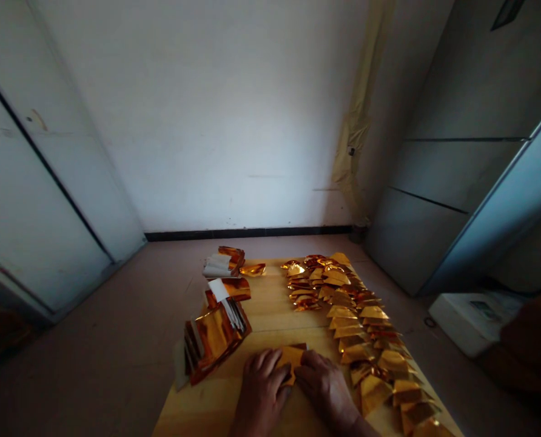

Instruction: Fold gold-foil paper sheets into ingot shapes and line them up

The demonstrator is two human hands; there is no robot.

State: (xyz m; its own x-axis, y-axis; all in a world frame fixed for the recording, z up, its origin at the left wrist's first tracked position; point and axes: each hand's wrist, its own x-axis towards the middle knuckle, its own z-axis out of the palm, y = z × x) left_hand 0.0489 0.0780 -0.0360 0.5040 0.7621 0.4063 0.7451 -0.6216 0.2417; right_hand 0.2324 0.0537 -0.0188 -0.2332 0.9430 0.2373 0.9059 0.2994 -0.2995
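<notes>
partly, left hand [260, 383] and right hand [322, 382] hide the gold sheet [292, 354].

A wooden table [275, 312] is carrying everything, its pale planks showing down the middle. On the left a stack of gold sheets [216, 334] is lying askew, with a white slip [219, 290] showing at its far end. Near the far left corner a smaller bundle [220, 264] is resting — a gold piece [253, 270] is lying just beside it. Along the right, folded pieces [343, 312] are overlapping in rows from back to front — growing more jumbled at the back. One sheet [291, 355], partly hidden, is occupying the near middle.
</notes>
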